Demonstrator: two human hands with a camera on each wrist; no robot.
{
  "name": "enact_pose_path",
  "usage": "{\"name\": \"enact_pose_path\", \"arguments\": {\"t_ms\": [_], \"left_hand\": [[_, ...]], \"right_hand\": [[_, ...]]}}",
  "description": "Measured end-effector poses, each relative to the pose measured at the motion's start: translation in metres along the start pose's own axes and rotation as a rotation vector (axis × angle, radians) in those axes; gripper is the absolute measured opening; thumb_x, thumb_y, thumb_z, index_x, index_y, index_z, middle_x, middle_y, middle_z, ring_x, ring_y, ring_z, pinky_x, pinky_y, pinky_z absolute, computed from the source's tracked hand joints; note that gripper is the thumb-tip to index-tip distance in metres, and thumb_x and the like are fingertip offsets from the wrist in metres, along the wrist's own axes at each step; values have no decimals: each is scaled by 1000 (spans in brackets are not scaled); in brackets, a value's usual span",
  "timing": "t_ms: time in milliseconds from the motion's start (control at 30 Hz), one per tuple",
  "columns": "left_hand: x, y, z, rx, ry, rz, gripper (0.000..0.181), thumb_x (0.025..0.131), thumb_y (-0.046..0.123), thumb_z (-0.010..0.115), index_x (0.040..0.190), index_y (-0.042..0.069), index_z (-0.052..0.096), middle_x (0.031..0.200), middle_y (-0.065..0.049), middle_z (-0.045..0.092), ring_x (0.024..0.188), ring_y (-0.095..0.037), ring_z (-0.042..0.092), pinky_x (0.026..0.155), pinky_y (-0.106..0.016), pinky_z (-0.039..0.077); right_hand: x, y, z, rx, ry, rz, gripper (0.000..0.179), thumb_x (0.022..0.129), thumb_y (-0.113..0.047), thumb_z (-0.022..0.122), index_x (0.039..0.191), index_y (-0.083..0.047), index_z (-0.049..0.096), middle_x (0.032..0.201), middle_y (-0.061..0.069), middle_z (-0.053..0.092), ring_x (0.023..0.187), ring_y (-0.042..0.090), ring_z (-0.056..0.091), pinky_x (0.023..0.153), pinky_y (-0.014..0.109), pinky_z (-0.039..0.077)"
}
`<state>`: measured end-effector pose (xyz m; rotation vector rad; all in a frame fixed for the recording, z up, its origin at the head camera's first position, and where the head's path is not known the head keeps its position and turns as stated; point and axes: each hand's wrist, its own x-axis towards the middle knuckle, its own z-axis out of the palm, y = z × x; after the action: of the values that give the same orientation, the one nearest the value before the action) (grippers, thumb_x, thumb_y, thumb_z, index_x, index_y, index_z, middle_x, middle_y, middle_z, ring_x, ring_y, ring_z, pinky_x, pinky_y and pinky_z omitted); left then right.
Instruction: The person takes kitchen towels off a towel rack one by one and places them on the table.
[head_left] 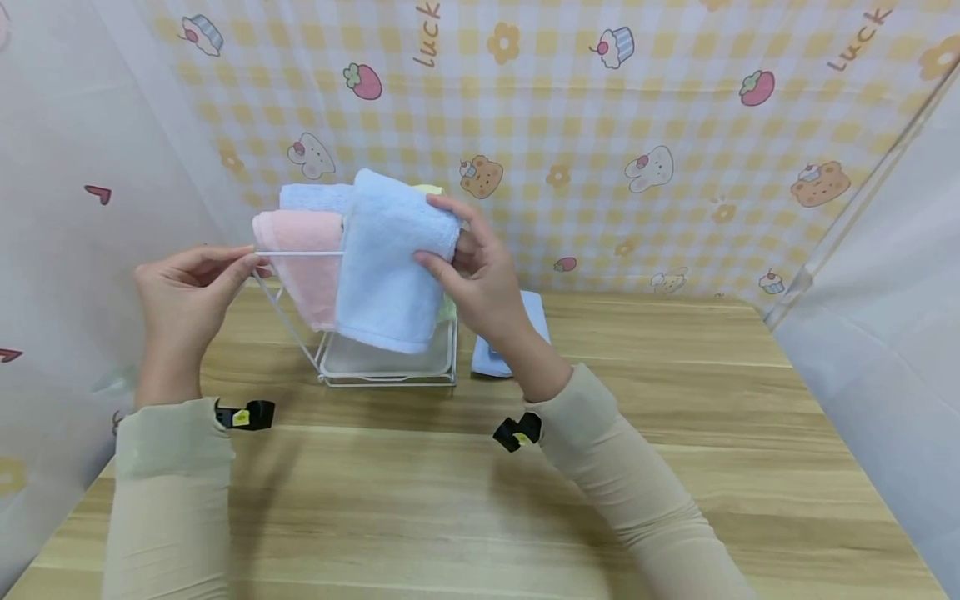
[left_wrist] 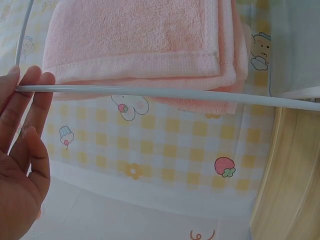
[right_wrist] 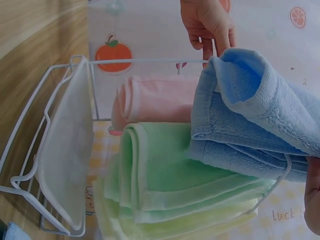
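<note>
My left hand (head_left: 180, 300) pinches a top corner of a white wire rack (head_left: 300, 253) between thumb and fingers; the left wrist view shows the fingertips around its thin bar (left_wrist: 150, 91). My right hand (head_left: 480, 275) grips a folded light blue towel (head_left: 393, 267) by its right side, thumb in front. This towel overlaps the rack's front bar in the head view. Beside it hangs a folded pink towel (head_left: 303, 258). Green (right_wrist: 165, 160) and yellow (right_wrist: 180, 225) towels hang lower in the right wrist view, mostly hidden from the head camera.
Another blue towel (head_left: 315, 197) shows behind the pink one. A folded blue towel (head_left: 536, 321) lies on the wooden table (head_left: 675, 417) to the rack's right, partly behind my right wrist. The rack has a white tray (head_left: 375, 357) at its bottom. A checked curtain (head_left: 570, 125) stands behind.
</note>
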<state>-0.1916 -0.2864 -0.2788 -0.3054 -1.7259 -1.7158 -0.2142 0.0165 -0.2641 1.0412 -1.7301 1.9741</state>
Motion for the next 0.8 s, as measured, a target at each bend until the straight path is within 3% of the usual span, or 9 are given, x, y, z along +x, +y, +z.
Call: {"name": "enact_pose_path", "arguments": {"t_ms": [233,367,467,667,800], "left_hand": [[0,0,0,26,2,1,21,78,-8,78,94,-18,71,77,-1,77,65,-10,72,67,-13,58],[2,0,1,30,5,6,20,78,-8,78,94,-17,72,77,0,77,65,-9,72,67,-13,58],[3,0,1,16,6,9,19,78,-8,78,93,-17,72,77,0,77,65,-10,73,67,-13,58],[1,-1,0,12,7,1,19,78,-9,78,93,-18,71,77,-1,77,65,-10,73,67,-13,58],[0,-1,0,18,14,-11,20,78,-8,78,94,-18,71,77,-1,77,65,-9,73,68,-13,58]], "right_hand": [[1,-5,-7,-43,77,-58,56,87,10,68,138,4,45,122,28,65,99,25,69,78,33,61],[0,-6,-11,-101,107,-99,56,88,7,69,138,3,45,124,24,65,97,15,67,60,22,54],[1,-5,-14,-139,112,-142,56,88,6,70,138,4,45,128,22,61,97,13,66,55,20,50],[1,-3,-19,-148,139,-180,58,87,7,70,138,6,44,135,21,53,109,25,66,81,30,59],[0,-4,-23,-101,142,-182,61,87,11,68,141,8,39,143,21,48,111,21,64,89,32,57]]}}
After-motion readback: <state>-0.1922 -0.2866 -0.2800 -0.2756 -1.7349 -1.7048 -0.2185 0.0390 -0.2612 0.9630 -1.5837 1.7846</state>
